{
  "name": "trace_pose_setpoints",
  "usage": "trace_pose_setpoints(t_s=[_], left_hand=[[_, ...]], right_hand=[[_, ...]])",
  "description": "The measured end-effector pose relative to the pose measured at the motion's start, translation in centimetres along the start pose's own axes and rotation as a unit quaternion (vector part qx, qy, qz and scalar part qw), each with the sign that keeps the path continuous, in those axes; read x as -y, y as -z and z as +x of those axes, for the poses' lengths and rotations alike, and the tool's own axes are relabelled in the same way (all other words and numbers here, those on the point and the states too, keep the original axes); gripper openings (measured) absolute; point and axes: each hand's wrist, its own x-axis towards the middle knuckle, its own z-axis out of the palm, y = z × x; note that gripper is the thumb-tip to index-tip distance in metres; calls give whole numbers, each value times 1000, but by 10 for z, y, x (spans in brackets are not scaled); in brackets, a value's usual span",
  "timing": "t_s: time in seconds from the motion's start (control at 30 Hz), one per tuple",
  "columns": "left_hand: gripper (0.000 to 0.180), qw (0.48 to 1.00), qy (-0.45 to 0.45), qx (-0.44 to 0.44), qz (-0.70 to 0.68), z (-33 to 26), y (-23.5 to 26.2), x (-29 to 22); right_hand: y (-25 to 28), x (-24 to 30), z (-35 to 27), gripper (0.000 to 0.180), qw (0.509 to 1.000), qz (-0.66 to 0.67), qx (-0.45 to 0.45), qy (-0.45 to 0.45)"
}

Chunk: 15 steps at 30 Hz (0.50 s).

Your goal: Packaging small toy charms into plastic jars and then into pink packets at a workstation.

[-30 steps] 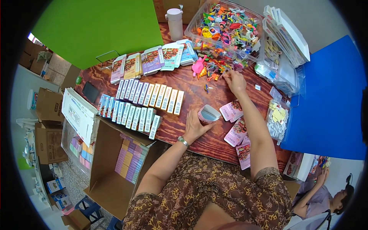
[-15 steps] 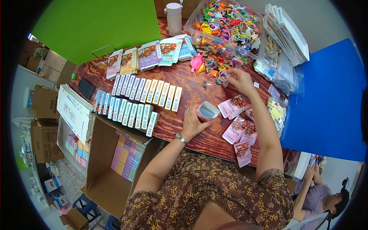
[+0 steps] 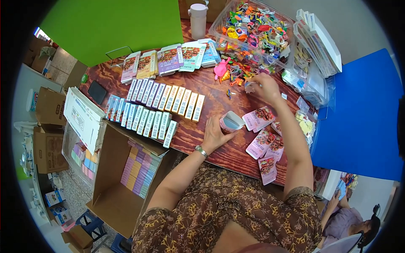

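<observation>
My left hand [image 3: 214,135] is wrapped round a small open carton [image 3: 231,121], upright on the table with its top flap raised. Over the spread of toys, my right hand [image 3: 266,88] pinches a pale plastic trinket [image 3: 250,87] whose shape is blurred. Bright plastic trinkets [image 3: 240,69] lie loose just beyond it, a pink one [image 3: 221,68] at their left end. A tiny blue-and-yellow piece [image 3: 229,94] rests apart from the heap. Under and beside my right forearm are several flat pink cartons [image 3: 258,142].
A clear tub [image 3: 217,31] of trinkets stands at the back, beside a bottle [image 3: 198,23]. Filled cartons stand in rows [image 3: 162,99] at left, with flat carton stacks [image 3: 169,59] behind. A large cardboard box [image 3: 110,185] sits below the table edge. Another person [image 3: 344,221] works at lower right.
My right hand has drawn slightly back over the trinkets, lifting a pale one from the loose ones. My left hand still holds the carton. The view has shifted a little.
</observation>
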Motion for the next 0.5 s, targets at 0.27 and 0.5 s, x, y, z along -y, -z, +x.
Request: trace_pose_setpoints(t_s=[0.27, 0.5], left_hand=[[81, 1000, 25, 2, -18, 7, 6, -7], [76, 994, 93, -8, -52, 15, 9, -20]], right_hand=[[74, 25, -6, 24, 931, 323, 102, -134], [51, 31, -19, 25, 954, 282, 29, -96]])
